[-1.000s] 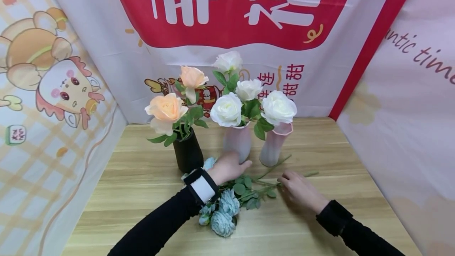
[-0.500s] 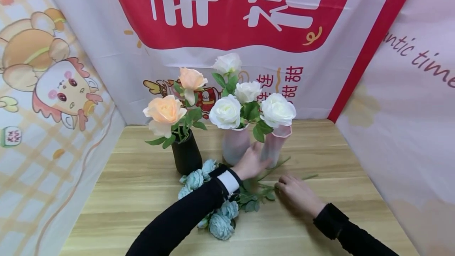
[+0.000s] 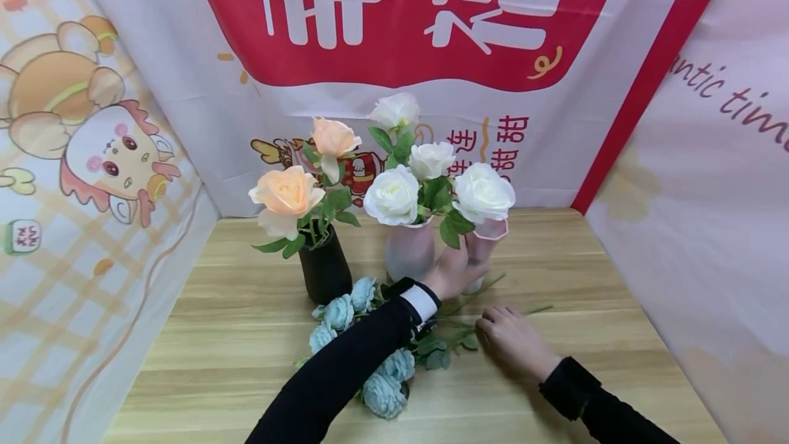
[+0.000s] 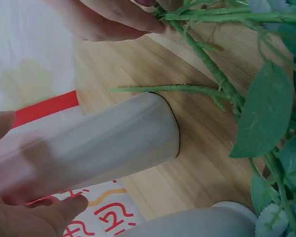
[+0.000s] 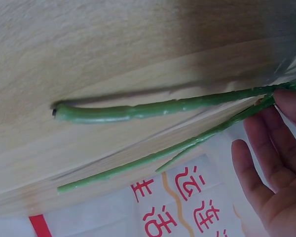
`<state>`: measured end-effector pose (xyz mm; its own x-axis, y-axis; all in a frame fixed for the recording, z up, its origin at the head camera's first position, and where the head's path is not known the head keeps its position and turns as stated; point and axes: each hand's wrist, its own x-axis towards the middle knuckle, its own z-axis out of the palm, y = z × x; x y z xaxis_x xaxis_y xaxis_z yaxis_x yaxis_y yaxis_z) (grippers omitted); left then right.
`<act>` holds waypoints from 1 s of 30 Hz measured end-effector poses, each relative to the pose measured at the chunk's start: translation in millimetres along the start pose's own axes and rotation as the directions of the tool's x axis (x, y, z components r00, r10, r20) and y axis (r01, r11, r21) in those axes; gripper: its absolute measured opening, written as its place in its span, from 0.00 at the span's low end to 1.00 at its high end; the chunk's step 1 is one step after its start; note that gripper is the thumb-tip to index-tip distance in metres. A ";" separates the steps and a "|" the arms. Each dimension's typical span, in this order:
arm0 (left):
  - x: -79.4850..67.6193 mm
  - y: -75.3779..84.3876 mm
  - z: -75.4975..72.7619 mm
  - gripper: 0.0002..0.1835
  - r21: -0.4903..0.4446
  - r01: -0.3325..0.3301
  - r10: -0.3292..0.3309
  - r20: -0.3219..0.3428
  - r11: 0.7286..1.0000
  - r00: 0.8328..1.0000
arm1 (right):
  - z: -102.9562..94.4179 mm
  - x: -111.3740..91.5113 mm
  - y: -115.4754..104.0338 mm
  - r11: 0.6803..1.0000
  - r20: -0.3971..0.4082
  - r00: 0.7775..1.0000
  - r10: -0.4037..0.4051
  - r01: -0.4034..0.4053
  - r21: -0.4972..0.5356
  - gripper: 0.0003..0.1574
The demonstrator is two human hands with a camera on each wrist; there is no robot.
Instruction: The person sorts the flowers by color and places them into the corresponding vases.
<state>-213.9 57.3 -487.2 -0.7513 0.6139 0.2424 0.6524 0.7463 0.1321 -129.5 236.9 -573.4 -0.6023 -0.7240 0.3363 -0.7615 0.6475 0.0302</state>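
My left hand (image 3: 453, 273) reaches to the narrow pink-and-white vase (image 3: 487, 242). In the left wrist view, its thumb and fingers lie spread to either side of that vase (image 4: 103, 143), with gaps visible beside it. My right hand (image 3: 514, 341) pinches a green flower stem (image 5: 227, 123) between thumb and fingers, low over the table. A second, thicker stem (image 5: 138, 109) runs alongside. These stems belong to blue artificial flowers (image 3: 385, 392) lying on the table, partly hidden under my left sleeve.
A black vase (image 3: 324, 266) with peach roses (image 3: 286, 192) stands on the left. Beside it is a rounded pink-and-white vase (image 3: 409, 255) with white roses (image 3: 391, 195). Printed cloths hang around the wooden table (image 3: 203, 362), including a red banner (image 3: 394, 60) at the back.
My left hand has moved right, from in front of the rounded vase to the narrow pink-and-white one. My right hand stays nearly still at the stems.
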 end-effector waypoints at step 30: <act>8.5 -12.1 3.7 0.47 -0.789 -0.021 -0.232 -0.205 0.614 0.951 | -3.2 10.1 -1.2 0.999 0.050 0.999 -0.016 0.017 -0.032 0.07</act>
<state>-228.6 54.5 -490.3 -0.8451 0.3578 0.3973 0.4949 0.2423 0.8345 -133.9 229.6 -567.1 -0.6013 -0.7451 0.2883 -0.7639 0.6420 0.0659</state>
